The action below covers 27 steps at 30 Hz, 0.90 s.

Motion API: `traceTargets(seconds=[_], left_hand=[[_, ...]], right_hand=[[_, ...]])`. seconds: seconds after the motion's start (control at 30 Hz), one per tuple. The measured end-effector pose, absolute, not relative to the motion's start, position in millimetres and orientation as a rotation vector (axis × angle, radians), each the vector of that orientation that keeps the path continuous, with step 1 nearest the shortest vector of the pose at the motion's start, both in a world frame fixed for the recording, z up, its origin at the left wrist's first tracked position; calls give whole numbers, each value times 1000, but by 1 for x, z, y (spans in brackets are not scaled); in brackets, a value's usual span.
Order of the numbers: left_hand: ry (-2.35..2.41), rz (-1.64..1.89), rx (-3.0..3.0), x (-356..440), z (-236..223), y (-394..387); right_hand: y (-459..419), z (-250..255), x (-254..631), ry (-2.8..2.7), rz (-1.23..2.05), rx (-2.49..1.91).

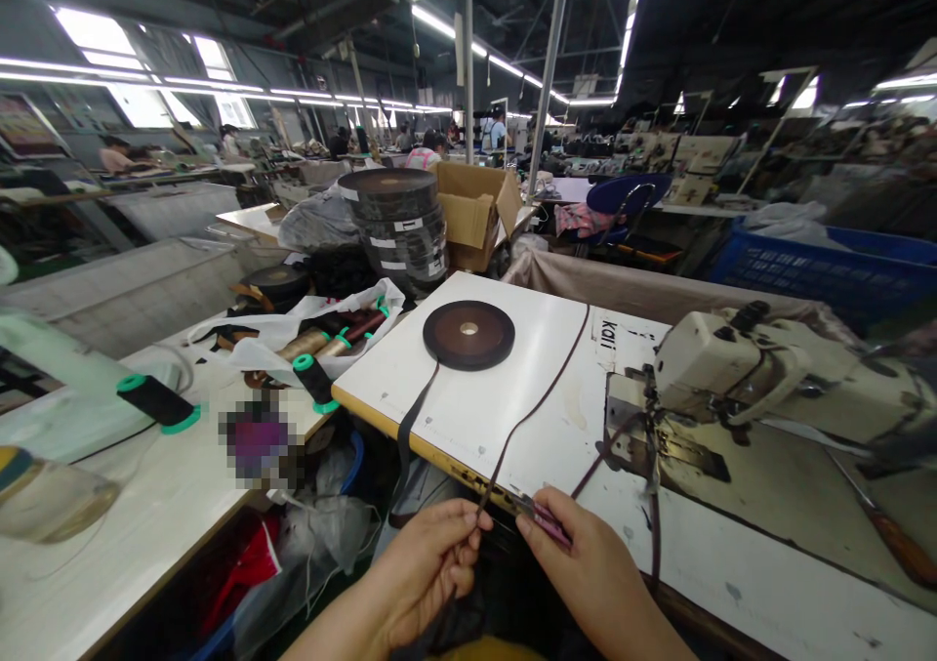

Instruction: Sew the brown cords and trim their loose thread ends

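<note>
My left hand [431,563] pinches a thin dark brown strip [516,427] between thumb and fingertips, just off the table's front edge. The strip runs back across the white tabletop [534,319], and its lower end hangs below the hand. Closed in my right hand [586,554] is a small tool with a pink handle [550,524] and a metal tip; its exact kind is unclear. That tip points at the strip, near my left fingers. A flat roll of dark tape [446,334] lies on the table, its loose tail [414,417] dropping over the edge.
An industrial sewing machine [732,368] stands on the right, with a wooden-handled screwdriver-like tool [897,534] beside it. Thread spools [157,402] stand on the left table. Behind are stacked tape rolls [402,231], a cardboard box [468,217] and a blue crate [827,261].
</note>
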State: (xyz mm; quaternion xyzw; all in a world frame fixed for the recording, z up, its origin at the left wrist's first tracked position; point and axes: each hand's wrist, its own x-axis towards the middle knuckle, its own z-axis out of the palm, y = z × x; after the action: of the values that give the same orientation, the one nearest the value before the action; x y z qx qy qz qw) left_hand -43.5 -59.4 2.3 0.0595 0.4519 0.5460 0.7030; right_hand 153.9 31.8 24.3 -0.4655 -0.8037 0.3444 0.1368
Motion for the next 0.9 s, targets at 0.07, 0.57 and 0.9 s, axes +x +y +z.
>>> traceTargets(seconds=[0.07,0.57,0.9], left_hand=[[1022,1230,165,-41,1,-59],[1148,1171,384,-39,15,-59],[1208,1121,512,-33,13,-60]], right_hand=[[30,27,153,-2393,907,-1311],[25,23,152,-2492,484,-1005],[35,20,148,-1906,1414,-1188]])
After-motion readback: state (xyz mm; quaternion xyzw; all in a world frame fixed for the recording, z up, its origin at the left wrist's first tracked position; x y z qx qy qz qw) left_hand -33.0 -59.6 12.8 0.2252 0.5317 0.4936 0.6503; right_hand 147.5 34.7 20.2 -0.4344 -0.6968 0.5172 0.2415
